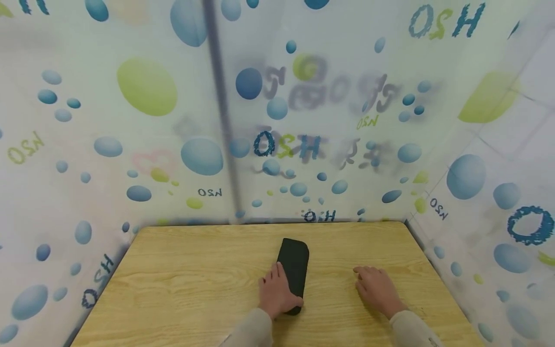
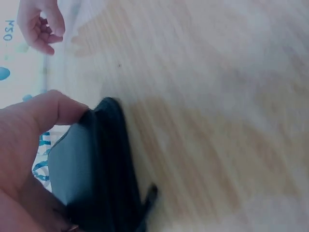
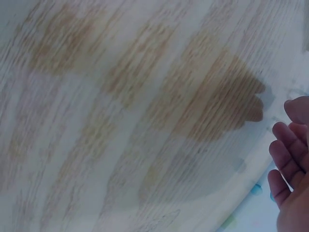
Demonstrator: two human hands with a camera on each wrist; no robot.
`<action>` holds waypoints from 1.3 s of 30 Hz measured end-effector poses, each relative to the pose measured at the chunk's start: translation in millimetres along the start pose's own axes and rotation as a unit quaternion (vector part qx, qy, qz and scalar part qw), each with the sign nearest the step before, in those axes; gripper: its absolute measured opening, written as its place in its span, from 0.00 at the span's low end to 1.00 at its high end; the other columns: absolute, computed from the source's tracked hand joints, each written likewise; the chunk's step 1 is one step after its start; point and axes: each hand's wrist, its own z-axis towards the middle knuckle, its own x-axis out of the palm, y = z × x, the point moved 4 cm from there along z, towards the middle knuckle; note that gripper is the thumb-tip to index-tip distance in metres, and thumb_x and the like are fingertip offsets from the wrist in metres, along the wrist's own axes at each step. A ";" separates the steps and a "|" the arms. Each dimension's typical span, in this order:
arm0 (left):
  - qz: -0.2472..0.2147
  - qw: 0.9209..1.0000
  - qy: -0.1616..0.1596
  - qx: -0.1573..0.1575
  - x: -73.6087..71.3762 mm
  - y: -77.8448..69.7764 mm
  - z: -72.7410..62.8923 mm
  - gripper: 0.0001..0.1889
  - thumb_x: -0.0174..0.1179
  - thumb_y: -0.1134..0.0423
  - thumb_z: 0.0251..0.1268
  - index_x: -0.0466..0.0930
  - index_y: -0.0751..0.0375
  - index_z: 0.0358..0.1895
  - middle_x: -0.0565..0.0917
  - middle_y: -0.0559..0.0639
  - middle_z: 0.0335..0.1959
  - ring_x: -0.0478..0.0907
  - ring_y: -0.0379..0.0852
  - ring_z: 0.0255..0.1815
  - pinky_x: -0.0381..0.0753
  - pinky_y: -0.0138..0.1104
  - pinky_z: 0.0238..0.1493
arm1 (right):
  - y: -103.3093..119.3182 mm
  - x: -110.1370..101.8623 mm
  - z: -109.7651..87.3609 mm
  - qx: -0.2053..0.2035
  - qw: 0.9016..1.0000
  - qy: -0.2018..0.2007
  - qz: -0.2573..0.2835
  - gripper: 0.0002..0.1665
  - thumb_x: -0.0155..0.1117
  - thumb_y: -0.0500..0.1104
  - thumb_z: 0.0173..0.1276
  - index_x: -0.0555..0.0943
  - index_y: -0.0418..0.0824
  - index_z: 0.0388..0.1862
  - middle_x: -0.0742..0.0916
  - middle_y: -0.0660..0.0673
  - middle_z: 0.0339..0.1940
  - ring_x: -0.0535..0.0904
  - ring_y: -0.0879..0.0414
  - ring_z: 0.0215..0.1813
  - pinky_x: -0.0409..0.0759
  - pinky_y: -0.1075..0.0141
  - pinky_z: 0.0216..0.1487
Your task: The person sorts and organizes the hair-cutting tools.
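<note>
A black zip case (image 1: pixel 296 265), long with rounded corners, is near the middle of the wooden table. My left hand (image 1: pixel 277 294) grips its near part, thumb at the right edge and fingers along the left side. In the left wrist view the thumb presses on a corner of the case (image 2: pixel 72 169), and a zipper pull (image 2: pixel 150 195) sticks out from its side. Most left fingers are hidden there. My right hand (image 1: pixel 378 289) is apart from the case, to its right over the table, its fingers loosely bent and holding nothing (image 3: pixel 294 169).
The light wood table (image 1: pixel 195 279) reaches back to a white curtain (image 1: pixel 208 115) printed with blue and green bubbles and lettering. Similar printed sheets (image 1: pixel 511 159) stand close along the left and right edges.
</note>
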 end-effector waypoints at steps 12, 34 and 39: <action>0.111 0.988 0.059 0.087 -17.8 16.9 7.9 0.55 0.74 0.47 0.41 0.57 0.61 0.75 0.60 0.56 0.76 0.64 0.56 0.73 0.63 0.55 0.70 | 1.0 1.0 -1.6 0.007 1.000 0.005 0.006 0.17 0.66 0.40 0.63 0.80 0.39 0.52 0.86 0.48 0.38 0.82 0.50 0.44 0.77 0.48 0.52; 0.240 0.959 0.002 0.153 -36.5 46.1 15.8 0.37 0.65 0.64 0.61 0.63 0.41 0.73 0.66 0.45 0.75 0.64 0.50 0.75 0.59 0.54 0.74 | 4.4 2.6 -2.0 0.002 1.000 0.001 -0.006 0.21 0.69 0.40 0.61 0.79 0.38 0.54 0.87 0.48 0.39 0.83 0.50 0.45 0.78 0.49 0.53; 0.231 0.959 -0.015 0.164 -35.8 53.7 16.0 0.34 0.62 0.67 0.63 0.65 0.42 0.72 0.67 0.46 0.74 0.65 0.49 0.74 0.61 0.54 0.73 | 3.5 3.5 -1.7 0.004 1.000 -0.007 -0.005 0.21 0.69 0.40 0.61 0.80 0.38 0.53 0.87 0.49 0.38 0.83 0.51 0.44 0.78 0.49 0.52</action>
